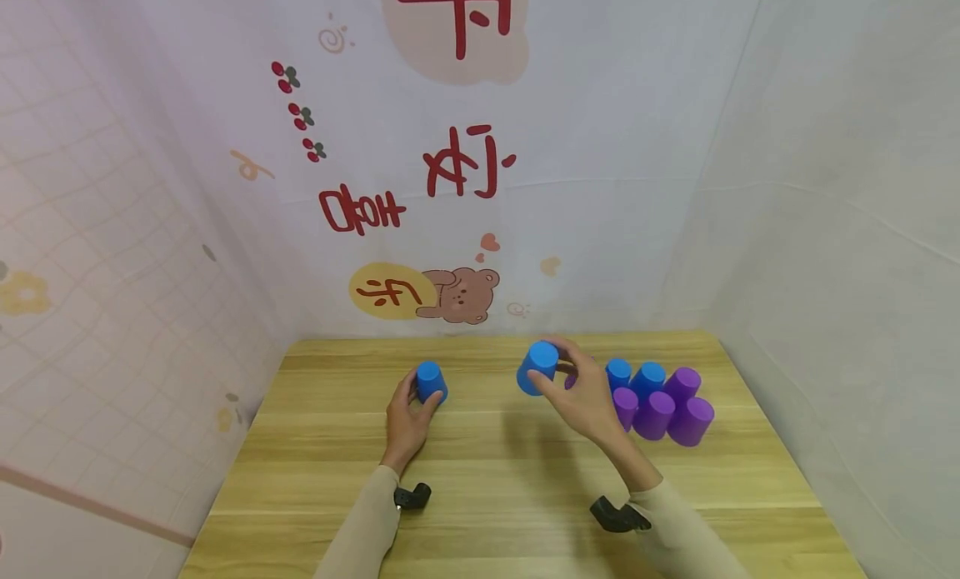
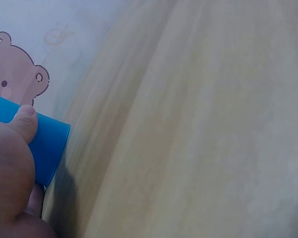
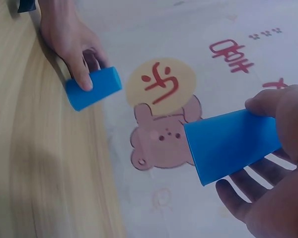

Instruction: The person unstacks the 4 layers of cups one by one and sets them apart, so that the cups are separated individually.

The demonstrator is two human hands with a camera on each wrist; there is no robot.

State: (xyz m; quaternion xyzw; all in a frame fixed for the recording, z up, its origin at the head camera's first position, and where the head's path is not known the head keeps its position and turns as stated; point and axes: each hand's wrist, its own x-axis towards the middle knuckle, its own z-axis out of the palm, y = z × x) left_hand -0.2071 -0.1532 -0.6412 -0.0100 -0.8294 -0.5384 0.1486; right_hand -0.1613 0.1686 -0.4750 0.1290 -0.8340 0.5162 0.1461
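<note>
On the left part of the table, my left hand [image 1: 407, 421] grips a blue cup [image 1: 431, 382] that stands upside down, its wide rim at the wood. The thumb [image 2: 26, 121] lies along that cup's side in the left wrist view. My right hand [image 1: 585, 396] holds a second blue cup [image 1: 538, 369] above the table, closed end up, with thumb and fingers around it. In the right wrist view this raised cup [image 3: 233, 144] shows a smooth side, and the other cup [image 3: 94, 89] is seen under the left hand.
Right of my right hand stands a close group of upside-down cups, with blue ones [image 1: 651, 379] behind and several purple ones [image 1: 691, 421] in front and to the side. My right hand partly hides the group. A printed cloth wall [image 1: 600, 229] rises behind the wooden table [image 1: 480, 496].
</note>
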